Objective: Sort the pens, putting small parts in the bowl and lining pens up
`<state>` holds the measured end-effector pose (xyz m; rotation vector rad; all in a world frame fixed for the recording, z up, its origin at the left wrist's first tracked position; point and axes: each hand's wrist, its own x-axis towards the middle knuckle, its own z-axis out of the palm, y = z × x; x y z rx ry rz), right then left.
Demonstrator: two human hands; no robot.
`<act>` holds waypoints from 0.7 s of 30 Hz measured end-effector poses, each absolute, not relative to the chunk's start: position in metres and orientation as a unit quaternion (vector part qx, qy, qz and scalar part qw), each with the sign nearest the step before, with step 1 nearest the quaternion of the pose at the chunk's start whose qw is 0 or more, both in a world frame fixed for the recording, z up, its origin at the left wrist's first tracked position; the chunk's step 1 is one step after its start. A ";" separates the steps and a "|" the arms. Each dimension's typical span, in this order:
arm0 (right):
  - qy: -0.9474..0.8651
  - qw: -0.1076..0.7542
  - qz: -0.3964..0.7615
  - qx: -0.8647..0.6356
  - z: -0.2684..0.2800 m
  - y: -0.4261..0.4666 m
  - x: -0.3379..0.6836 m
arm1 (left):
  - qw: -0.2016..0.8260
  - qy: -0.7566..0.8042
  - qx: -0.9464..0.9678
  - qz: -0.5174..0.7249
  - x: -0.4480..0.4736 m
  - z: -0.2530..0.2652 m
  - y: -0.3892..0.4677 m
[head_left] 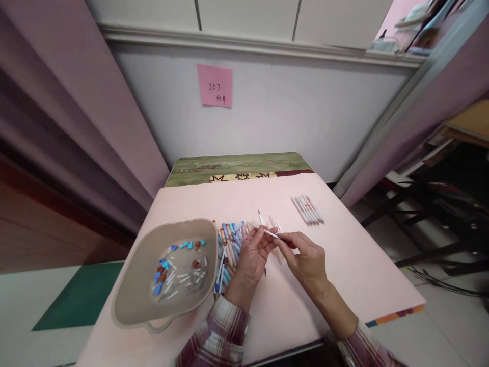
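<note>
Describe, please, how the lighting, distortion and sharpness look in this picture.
Head view: wide-angle distortion splays the purple curtains outward; light is soft, shadows faint on the pink tabletop; numerals readable on the sticky note, markings unreadable on the row of pens.

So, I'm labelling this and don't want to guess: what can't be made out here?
In the head view:
White stick: its right end, covered by the right hand.
Dark-tipped stick: lower part, hidden behind the left hand.
Pile of pens: exact count, since they overlap.
Small pieces in the bin: too small to identify.
Row of pens: reddish markings, too small to read.
</note>
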<state>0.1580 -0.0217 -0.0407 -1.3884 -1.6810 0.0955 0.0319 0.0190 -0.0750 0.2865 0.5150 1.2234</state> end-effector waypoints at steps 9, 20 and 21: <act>-0.561 0.296 0.138 -0.760 -0.049 -0.007 0.203 | 0.739 0.229 0.012 0.634 0.013 -0.070 0.038; -0.617 0.214 0.184 -0.735 -0.068 -0.010 0.183 | 0.738 0.224 -0.006 0.637 0.011 -0.074 0.040; -0.623 0.216 0.179 -0.730 -0.071 -0.010 0.182 | 0.739 0.223 -0.002 0.635 0.011 -0.075 0.040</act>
